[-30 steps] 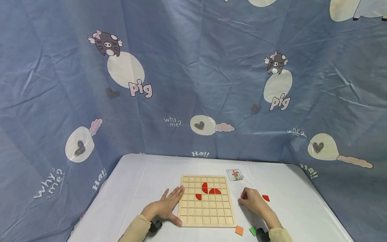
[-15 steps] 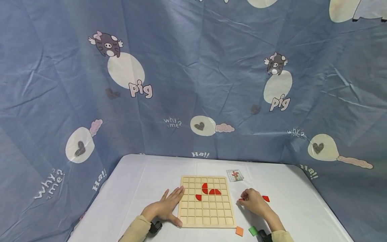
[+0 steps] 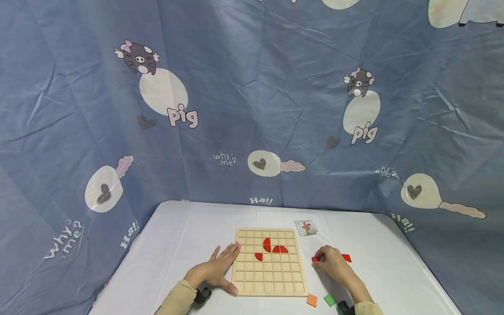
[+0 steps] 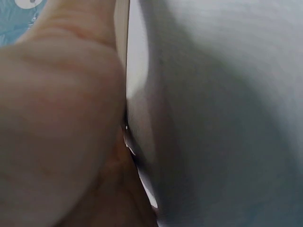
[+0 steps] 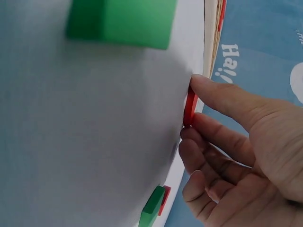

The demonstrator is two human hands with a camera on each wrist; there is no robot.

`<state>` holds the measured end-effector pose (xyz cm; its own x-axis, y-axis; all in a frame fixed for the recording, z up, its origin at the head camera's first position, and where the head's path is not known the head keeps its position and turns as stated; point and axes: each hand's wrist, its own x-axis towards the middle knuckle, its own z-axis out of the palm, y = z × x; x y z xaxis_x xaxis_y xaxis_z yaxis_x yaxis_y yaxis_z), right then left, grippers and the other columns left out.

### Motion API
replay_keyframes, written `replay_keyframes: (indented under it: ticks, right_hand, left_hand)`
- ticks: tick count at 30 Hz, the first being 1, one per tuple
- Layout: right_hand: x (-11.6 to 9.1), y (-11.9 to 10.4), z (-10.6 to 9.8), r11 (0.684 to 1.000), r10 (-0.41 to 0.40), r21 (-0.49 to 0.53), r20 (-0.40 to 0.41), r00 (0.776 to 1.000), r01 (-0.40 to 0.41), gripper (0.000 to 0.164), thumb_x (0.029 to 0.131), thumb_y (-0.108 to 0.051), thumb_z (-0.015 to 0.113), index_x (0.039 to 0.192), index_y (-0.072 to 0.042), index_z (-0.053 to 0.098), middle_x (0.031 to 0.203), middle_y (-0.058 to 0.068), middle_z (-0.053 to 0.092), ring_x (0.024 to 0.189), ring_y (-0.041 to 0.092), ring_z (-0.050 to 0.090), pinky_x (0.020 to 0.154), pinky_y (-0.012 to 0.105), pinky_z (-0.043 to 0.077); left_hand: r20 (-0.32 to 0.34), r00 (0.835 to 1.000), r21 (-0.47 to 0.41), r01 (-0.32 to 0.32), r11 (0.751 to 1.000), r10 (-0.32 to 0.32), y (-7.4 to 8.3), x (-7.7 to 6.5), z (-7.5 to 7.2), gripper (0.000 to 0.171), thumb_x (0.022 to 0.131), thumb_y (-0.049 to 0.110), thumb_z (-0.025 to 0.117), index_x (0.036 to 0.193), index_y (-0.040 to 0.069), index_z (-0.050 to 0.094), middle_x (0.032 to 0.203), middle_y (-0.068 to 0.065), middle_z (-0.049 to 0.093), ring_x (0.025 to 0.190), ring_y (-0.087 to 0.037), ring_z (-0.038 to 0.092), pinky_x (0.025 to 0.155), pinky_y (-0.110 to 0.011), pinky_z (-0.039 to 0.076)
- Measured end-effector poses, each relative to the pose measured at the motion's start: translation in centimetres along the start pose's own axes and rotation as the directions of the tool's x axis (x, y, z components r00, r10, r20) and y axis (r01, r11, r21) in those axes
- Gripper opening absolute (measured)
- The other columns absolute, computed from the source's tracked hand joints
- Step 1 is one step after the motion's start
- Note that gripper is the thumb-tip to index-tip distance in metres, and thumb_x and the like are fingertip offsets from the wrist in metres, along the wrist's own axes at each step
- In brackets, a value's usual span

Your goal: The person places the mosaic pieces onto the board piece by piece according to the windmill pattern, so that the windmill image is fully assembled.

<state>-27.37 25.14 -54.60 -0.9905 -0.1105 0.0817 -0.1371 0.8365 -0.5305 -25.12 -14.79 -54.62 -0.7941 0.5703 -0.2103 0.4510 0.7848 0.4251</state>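
Note:
My left hand [image 3: 217, 270] rests with spread, straight fingers on the left edge of a wooden grid board [image 3: 252, 286]. In the left wrist view, that hand [image 4: 57, 118] covers most of the board's edge. Several red quarter-circle tiles [image 3: 280, 249] lie in the board's upper squares. To the right of the board, my right hand [image 3: 332, 262] pinches a red tile [image 3: 314, 259] near the tabletop. The right wrist view shows this tile [image 5: 190, 108] edge-on between thumb and index finger, its full outline hidden; the other fingers curl beneath.
Another red tile [image 3: 347, 258] lies just beyond my right hand. An orange tile [image 3: 312, 300] and a green tile [image 3: 330, 299] lie near the board's lower right corner. A printed pattern card [image 3: 306, 228] sits behind, on the white table [image 3: 208, 218].
More of the red tile shows at my right fingertips; a second ago it was hidden there. The right hand has shifted only slightly. My left hand keeps its place on the board.

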Motion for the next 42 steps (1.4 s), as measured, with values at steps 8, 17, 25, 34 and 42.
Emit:
replay_keyframes:
  ticks: [8, 17, 25, 34, 42]
  right_hand:
    - [0.3, -0.6, 0.4, 1.0, -0.019, 0.009, -0.032, 0.999, 0.019, 0.022, 0.071, -0.015, 0.085, 0.08, -0.01, 0.066, 0.075, -0.003, 0.056, 0.066, 0.007, 0.048, 0.056, 0.02, 0.041]
    - [0.4, -3.1, 1.5, 0.993, -0.101, 0.059, -0.048, 0.994, 0.104, 0.023, 0.074, -0.021, 0.084, 0.081, -0.011, 0.065, 0.078, -0.004, 0.056, 0.067, 0.006, 0.047, 0.055, 0.02, 0.042]
    - [0.7, -5.6, 3.0, 0.97, -0.228, 0.087, -0.016, 0.974, 0.229, 0.021, 0.078, -0.02, 0.081, 0.084, -0.009, 0.064, 0.08, -0.002, 0.056, 0.067, 0.003, 0.048, 0.056, 0.018, 0.044]
    - [1.1, -8.5, 4.5, 0.939, -0.334, 0.092, 0.016, 0.943, 0.331, 0.023, 0.08, -0.024, 0.079, 0.09, -0.008, 0.066, 0.083, -0.004, 0.056, 0.07, 0.005, 0.047, 0.058, 0.018, 0.044]
    - [1.6, -10.1, 5.8, 0.934, -0.345, 0.124, 0.087, 0.934, 0.334, 0.022, 0.083, -0.024, 0.077, 0.092, -0.007, 0.066, 0.087, -0.001, 0.057, 0.072, 0.005, 0.049, 0.059, 0.017, 0.046]
  left_hand:
    - [0.006, 1.0, 0.006, -0.005, 1.0, 0.005, 0.0, 0.0, -0.1, 0.133, 0.063, 0.068, 0.073, 0.154, 0.002, 0.003, 0.163, -0.016, 0.0, 0.151, -0.034, 0.003, 0.118, -0.062, 0.0]
    - [0.006, 1.0, 0.0, 0.003, 1.0, -0.003, -0.1, 0.1, 0.1, 0.133, 0.063, 0.067, 0.074, 0.154, 0.003, 0.002, 0.163, -0.015, 0.0, 0.151, -0.034, 0.003, 0.119, -0.061, 0.0]
    - [0.006, 1.0, 0.004, 0.015, 1.0, -0.015, -0.2, 0.2, 0.2, 0.133, 0.062, 0.068, 0.074, 0.155, 0.004, 0.002, 0.164, -0.014, 0.0, 0.151, -0.033, 0.002, 0.119, -0.06, 0.0]
    - [0.005, 1.0, 0.019, 0.01, 1.0, -0.01, -0.3, 0.2, 0.3, 0.133, 0.063, 0.068, 0.073, 0.155, 0.003, 0.002, 0.163, -0.014, 0.0, 0.151, -0.033, 0.003, 0.119, -0.06, 0.0]
    - [0.0, 1.0, 0.024, 0.003, 1.0, -0.003, -0.5, 0.2, 0.3, 0.133, 0.063, 0.068, 0.073, 0.154, 0.003, 0.002, 0.163, -0.015, 0.0, 0.151, -0.033, 0.003, 0.119, -0.061, 0.0]
